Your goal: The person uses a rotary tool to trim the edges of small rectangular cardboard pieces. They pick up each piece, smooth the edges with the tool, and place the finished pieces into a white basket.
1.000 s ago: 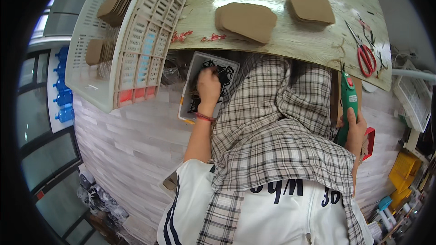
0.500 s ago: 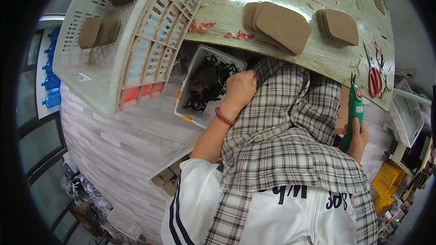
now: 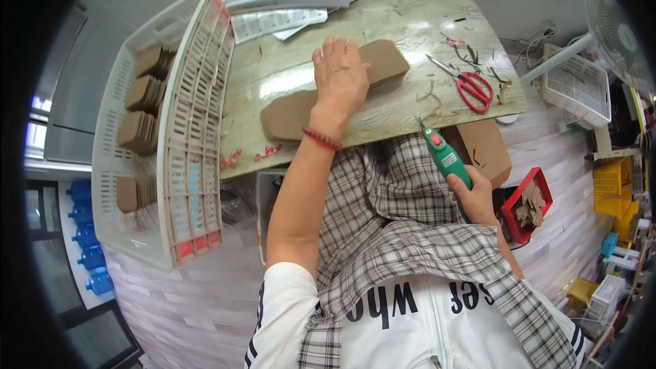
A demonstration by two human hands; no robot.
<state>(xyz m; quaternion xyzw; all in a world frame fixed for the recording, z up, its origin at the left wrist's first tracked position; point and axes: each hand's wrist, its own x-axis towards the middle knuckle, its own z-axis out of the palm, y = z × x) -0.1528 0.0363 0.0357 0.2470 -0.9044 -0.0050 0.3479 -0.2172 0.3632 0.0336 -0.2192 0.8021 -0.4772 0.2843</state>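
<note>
My left hand (image 3: 339,80) reaches over the wooden table (image 3: 437,24), its fingers stretched out flat. Under and beside it lie brown, round-cornered pieces: one stack (image 3: 386,63) shows to its right, another stack (image 3: 283,117) to its lower left. The hand covers the place where the two come together. Near the table's front edge, my right hand (image 3: 476,199) is wrapped around a green handheld power tool (image 3: 445,157) with a red button. Its thin metal tip points up and left toward the table edge.
Red-handled scissors (image 3: 471,89) lie at the table's right among dark scraps. White packets (image 3: 294,0) sit at the back. A white plastic crate (image 3: 174,164) with brown stacks stands left. A cardboard box (image 3: 485,150) and a red tray (image 3: 521,222) of brown scraps are at right.
My left hand has moved from beside the lap up onto the brown stacks. The right hand still holds the green tool. The view has shifted, showing more of the table's back and the right side.
</note>
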